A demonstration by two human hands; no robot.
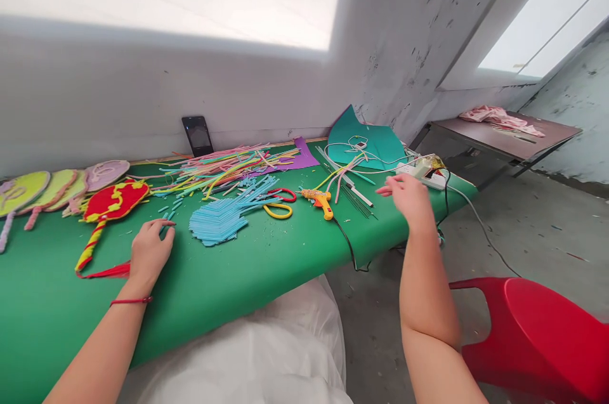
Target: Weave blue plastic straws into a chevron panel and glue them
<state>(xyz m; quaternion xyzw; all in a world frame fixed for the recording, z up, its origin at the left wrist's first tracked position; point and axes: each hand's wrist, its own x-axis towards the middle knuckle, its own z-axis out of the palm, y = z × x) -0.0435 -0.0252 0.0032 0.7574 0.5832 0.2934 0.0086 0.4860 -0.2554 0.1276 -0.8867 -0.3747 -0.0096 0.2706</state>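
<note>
My left hand [151,248], with a red cord on its wrist, rests on the green table beside short blue pipe-cleaner pieces [172,208]. Its thumb and fingers are apart, and nothing shows held. To its left lies a red and yellow fuzzy fan [117,201] with a striped handle and a red tassel [107,272]. A fan-shaped stack of light blue pipe cleaners [216,223] lies to its right. My right hand [410,198] hovers over the table's right end, fingers loosely stretched, holding nothing. Nearby are a white power strip [419,169] and a yellow glue gun [321,201].
Scissors [280,202] with red and yellow handles lie mid-table before a pile of coloured pipe cleaners [233,166]. A phone [196,135] leans on the wall. Teal sheets [368,144] and cables lie rightward, pastel fans [23,191] leftward. A red chair [547,328] stands right.
</note>
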